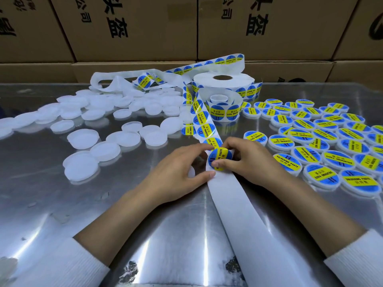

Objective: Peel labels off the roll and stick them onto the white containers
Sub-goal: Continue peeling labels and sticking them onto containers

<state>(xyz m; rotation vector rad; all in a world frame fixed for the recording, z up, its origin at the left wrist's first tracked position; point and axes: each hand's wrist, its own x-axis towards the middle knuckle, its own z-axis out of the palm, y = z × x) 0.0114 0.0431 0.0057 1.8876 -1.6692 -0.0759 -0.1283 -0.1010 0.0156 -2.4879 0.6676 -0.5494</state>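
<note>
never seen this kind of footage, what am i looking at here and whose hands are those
There is no machine here: one camera sits on a person's head, looking down at their own bare hands on a shiny metal table. The left hand and right hand together pinch a round blue and yellow label over the white backing strip. Behind them lies the label roll. Unlabelled white containers lie to the left, labelled containers to the right, and cardboard boxes stand at the back.
</note>
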